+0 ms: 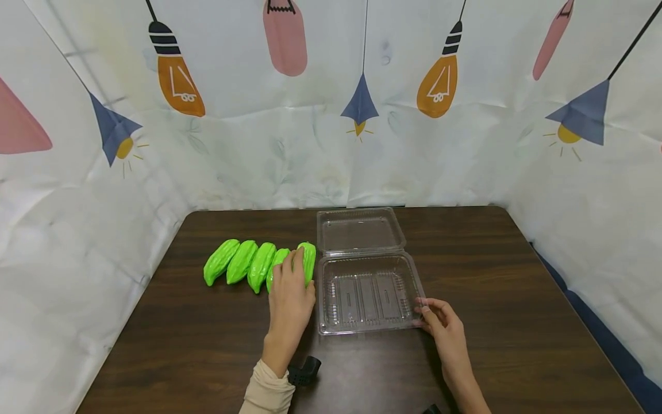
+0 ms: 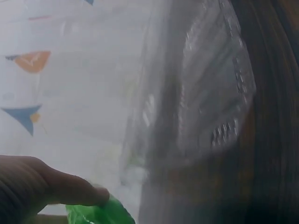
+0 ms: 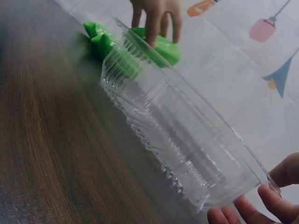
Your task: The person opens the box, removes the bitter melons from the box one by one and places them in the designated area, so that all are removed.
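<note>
A row of several shiny, bright green, wrinkled long pieces [image 1: 217, 261] lies on the table's left half. My left hand [image 1: 291, 296] holds the rightmost green piece [image 1: 309, 259] between thumb and fingers; in the left wrist view the thumb [image 2: 74, 189] presses on its end. Just right of it a clear plastic clamshell container [image 1: 369, 293] lies with its lid [image 1: 359, 230] folded back, away from me. The base holds nothing. My right hand [image 1: 445, 333] pinches the base's near right corner, thumb above the rim and fingers beneath, as the right wrist view shows.
The dark wood-grain table [image 1: 491, 276] extends to both sides of the container. White printed cloth [image 1: 310, 155] hangs behind the table and along both sides. A black wrist strap device [image 1: 305, 371] sits at my left wrist.
</note>
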Available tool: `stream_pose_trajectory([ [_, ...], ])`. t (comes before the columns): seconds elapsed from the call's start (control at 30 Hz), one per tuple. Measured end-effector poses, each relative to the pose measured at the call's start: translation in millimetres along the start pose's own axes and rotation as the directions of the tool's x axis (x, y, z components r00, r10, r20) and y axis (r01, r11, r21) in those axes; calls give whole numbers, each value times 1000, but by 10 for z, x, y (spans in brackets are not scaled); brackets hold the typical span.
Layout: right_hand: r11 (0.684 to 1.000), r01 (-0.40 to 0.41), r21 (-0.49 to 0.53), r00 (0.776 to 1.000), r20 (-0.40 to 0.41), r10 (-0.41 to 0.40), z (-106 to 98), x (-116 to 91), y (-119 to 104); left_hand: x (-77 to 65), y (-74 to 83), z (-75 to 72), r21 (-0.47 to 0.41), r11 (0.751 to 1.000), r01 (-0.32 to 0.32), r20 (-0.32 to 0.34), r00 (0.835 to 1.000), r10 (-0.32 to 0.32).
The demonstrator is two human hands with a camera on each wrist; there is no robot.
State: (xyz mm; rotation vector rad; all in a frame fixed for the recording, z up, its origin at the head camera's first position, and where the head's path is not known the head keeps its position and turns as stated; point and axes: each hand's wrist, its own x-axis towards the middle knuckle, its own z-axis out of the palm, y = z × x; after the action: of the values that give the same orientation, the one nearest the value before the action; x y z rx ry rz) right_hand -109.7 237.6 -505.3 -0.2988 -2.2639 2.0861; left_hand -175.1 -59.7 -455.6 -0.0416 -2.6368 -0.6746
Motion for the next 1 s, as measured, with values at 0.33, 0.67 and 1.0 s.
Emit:
stream_pose_trajectory([
  [0.33, 1000, 7, 10, 1000, -12, -7, -11, -9, -17, 0, -230, 96, 123, 990, -74, 60, 996, 67],
  [0.67, 999, -38, -3, 999, 17, 38, -53, -7, -30, -20, -292, 196, 291, 946, -146, 105, 987, 120],
  [1.0, 987, 78, -138, 978, 202, -49, -369, 24, -40, -25, -424, 157, 316, 933, -173, 128, 982, 139],
])
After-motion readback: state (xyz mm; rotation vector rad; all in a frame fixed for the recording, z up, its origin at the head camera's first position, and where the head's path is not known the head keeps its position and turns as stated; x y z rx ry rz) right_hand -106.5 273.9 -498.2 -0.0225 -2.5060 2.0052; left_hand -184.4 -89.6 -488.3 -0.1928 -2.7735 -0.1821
